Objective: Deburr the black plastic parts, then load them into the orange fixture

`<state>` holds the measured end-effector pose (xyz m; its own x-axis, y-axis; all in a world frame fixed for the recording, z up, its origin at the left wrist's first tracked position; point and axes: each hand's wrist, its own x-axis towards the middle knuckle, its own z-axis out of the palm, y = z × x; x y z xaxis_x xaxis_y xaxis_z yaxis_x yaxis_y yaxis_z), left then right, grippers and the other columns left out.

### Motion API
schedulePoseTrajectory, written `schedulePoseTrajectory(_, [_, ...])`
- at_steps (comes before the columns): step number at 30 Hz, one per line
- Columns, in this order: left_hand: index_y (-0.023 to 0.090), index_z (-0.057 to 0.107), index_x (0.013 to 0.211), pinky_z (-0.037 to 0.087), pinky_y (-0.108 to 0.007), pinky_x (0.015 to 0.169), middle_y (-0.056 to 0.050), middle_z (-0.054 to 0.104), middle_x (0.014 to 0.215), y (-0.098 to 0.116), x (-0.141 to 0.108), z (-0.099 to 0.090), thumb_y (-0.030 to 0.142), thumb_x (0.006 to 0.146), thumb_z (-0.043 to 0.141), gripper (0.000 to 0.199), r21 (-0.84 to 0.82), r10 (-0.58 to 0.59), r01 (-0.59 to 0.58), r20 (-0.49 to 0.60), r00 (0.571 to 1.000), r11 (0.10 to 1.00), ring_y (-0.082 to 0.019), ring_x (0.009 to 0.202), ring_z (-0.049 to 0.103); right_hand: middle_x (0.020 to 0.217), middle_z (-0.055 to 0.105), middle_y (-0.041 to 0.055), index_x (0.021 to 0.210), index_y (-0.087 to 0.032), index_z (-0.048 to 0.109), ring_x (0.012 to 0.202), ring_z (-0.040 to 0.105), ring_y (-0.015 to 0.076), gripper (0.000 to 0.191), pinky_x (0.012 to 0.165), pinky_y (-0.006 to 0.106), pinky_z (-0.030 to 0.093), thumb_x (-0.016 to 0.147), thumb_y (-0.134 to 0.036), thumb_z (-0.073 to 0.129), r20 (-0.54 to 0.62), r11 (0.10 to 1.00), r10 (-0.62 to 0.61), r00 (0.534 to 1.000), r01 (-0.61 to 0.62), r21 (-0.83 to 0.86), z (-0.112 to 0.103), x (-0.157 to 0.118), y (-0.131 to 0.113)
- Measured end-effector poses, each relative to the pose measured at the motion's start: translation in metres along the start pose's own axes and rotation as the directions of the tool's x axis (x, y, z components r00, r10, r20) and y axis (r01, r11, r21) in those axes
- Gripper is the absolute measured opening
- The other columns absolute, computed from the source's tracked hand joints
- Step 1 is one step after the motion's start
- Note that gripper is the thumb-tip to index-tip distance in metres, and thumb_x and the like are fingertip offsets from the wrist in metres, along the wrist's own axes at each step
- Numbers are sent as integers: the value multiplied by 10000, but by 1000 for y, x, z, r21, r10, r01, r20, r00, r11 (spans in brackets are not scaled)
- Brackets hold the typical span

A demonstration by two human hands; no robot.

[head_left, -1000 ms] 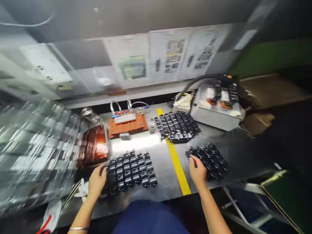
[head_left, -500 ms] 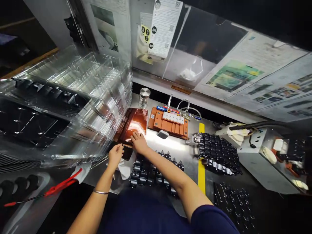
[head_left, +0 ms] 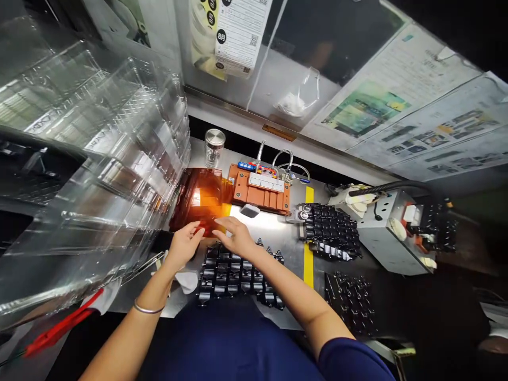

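Observation:
A glossy, see-through amber cover (head_left: pixel 196 198) with a curved shape lies at the left of the metal bench, light shining through its right part. At its near edge my left hand (head_left: pixel 184 244) has fingers and thumb curled in, closed at the left corner. My right hand (head_left: pixel 237 237) grips the same edge a little to the right, fingers over the amber sheet and thumb below. The two thumbs point at each other with a small gap. What lies under the cover is hidden. Close below my hands is a tray of black parts (head_left: pixel 234 275).
An orange-brown fixture (head_left: pixel 260 196) with hoses stands behind, next to a glass jar (head_left: pixel 214 148). Stacked clear plastic trays (head_left: pixel 130 116) rise at the left. More black parts (head_left: pixel 331 227) lie right of the yellow tape (head_left: pixel 308 264), near a grey machine (head_left: pixel 387 227).
My right hand has gone from lying flat on the cover to its near edge. The left hand has come closer to it. The cover looks lighter and shifted; the whole view has turned slightly.

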<state>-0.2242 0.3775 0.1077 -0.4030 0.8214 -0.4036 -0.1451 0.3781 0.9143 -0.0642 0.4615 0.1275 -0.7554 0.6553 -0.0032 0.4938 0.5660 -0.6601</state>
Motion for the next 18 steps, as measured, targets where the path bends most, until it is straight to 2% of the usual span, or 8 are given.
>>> schedulePoseTrajectory(2, [143, 697, 898, 543, -365, 777, -77, 740, 827, 12, -11, 12, 415, 656, 701, 364, 101, 72, -78, 58, 996, 992, -212, 747, 675, 1056, 713, 107, 1119, -176, 681, 988, 654, 184, 301, 889, 312, 521, 881, -343, 605, -113, 994, 12, 994, 1, 112, -6, -4, -11])
schedulePoseTrajectory(4, [175, 722, 845, 526, -349, 804, -60, 748, 812, 23, -20, 21, 357, 682, 668, 250, 183, 134, -156, 124, 983, 971, -210, 742, 670, 955, 728, 88, 1024, -179, 719, 887, 674, 172, 241, 824, 285, 532, 880, -335, 607, -135, 982, 29, 990, -4, 186, -14, -9, -17])
schedulePoseTrajectory(6, [196, 735, 817, 518, -336, 822, -55, 757, 832, 32, -25, 28, 337, 710, 629, 206, 233, 180, -221, 185, 966, 947, -217, 772, 677, 906, 736, 74, 962, -178, 738, 835, 680, 158, 202, 789, 263, 531, 893, -297, 589, -100, 970, 37, 994, -12, 243, -25, -13, -16])
schedulePoseTrajectory(9, [197, 748, 827, 529, -321, 801, -61, 764, 862, 37, -29, 34, 343, 748, 586, 232, 266, 216, -284, 258, 942, 921, -222, 789, 691, 878, 740, 63, 936, -166, 742, 809, 678, 147, 175, 762, 244, 522, 891, -233, 587, 3, 952, -20, 1000, 19, 305, -45, -19, -8])
schedulePoseTrajectory(14, [194, 761, 847, 544, -311, 766, -58, 767, 833, 33, -32, 44, 362, 764, 596, 250, 262, 230, -311, 300, 926, 914, -217, 752, 697, 889, 739, 66, 935, -137, 724, 795, 660, 139, 183, 757, 237, 493, 893, -167, 549, 137, 960, -115, 984, 74, 271, -72, -24, 1])
schedulePoseTrajectory(16, [199, 764, 834, 546, -320, 774, -58, 769, 831, 31, -35, 48, 370, 744, 623, 238, 249, 228, -298, 275, 934, 922, -224, 756, 698, 872, 737, 65, 901, -141, 721, 788, 653, 144, 188, 751, 242, 476, 881, -148, 534, 166, 972, -87, 982, 48, 229, -75, -26, -3])
schedulePoseTrajectory(18, [203, 764, 818, 544, -337, 804, -64, 770, 852, 29, -39, 53, 373, 709, 661, 226, 228, 220, -271, 222, 950, 935, -237, 783, 700, 785, 725, 61, 760, -147, 708, 756, 644, 156, 150, 732, 249, 458, 821, -131, 572, 144, 971, 28, 989, -61, 231, -72, -28, -7])
